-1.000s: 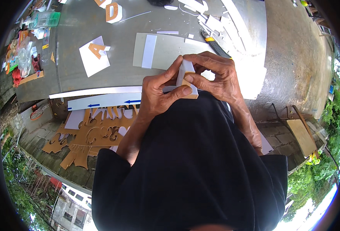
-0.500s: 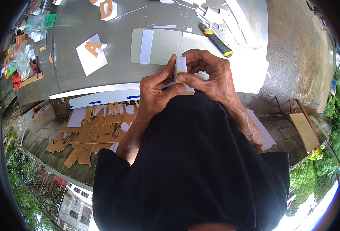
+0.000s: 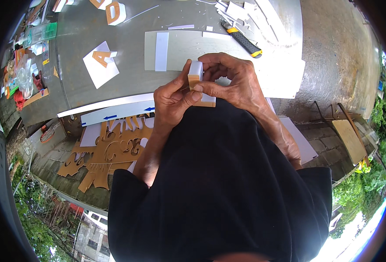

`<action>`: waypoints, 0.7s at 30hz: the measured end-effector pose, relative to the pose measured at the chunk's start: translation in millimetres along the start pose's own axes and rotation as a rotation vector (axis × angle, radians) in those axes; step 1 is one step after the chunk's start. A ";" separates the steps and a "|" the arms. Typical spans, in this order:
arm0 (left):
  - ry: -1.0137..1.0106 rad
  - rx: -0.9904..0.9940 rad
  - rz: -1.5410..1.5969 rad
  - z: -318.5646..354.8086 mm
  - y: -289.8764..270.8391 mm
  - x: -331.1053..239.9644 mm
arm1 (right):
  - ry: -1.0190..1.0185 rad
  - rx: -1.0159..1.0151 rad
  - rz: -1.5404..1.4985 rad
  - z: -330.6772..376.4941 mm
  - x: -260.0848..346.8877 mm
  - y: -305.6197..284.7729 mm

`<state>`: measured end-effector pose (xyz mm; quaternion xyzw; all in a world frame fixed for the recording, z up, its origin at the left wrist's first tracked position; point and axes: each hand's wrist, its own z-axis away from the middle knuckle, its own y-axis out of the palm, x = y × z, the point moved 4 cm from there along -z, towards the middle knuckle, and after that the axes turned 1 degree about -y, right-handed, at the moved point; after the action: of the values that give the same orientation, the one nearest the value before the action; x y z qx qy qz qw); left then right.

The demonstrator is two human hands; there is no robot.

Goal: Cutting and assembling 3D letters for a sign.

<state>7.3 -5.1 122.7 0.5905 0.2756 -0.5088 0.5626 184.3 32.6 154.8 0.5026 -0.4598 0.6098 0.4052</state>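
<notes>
Between my two hands, close in front of my chest, is a small block letter [image 3: 193, 80] with a brown face and white sides. Its full shape is partly hidden by fingers. My left hand [image 3: 172, 99] grips its left side, with the thumb low and a fingertip up along the white edge. From the right, my right hand [image 3: 237, 82] pinches it, the thumb pressed on the front and the fingers curled behind. Just beyond the hands, a white strip [image 3: 161, 51] lies on a pale sheet [image 3: 180, 61] on the grey table [image 3: 127, 78].
A yellow-and-black utility knife [image 3: 244, 42] lies at the far right beside white scraps [image 3: 239, 11]. On the left are a brown letter cutout [image 3: 100, 58] on white card and a finished block letter [image 3: 115, 14]. Cut brown sheets [image 3: 110, 148] lie below the table's near edge.
Both hands and the block letter have shifted slightly left. The block has turned a little, so more of its brown face shows. The whole view has moved slightly too.
</notes>
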 end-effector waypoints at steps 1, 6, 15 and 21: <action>-0.005 0.001 -0.001 -0.4 0.1 0.9 | 0.056 0.004 -0.024 0.1 -2.0 -1.2; -0.011 -0.036 0.069 -1.0 -2.6 4.1 | 0.167 -0.016 -0.300 -1.7 -13.4 -3.5; -0.028 0.030 -0.021 -1.1 8.3 -4.9 | 0.289 0.105 -0.473 -8.8 -24.8 -10.1; 0.115 0.050 -0.336 0.0 9.3 -5.0 | 0.275 0.117 -0.498 -7.3 -28.8 -15.6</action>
<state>13.9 -5.9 130.9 0.5783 0.3892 -0.5676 0.4381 202.3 42.6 128.3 0.5351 -0.2271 0.5794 0.5713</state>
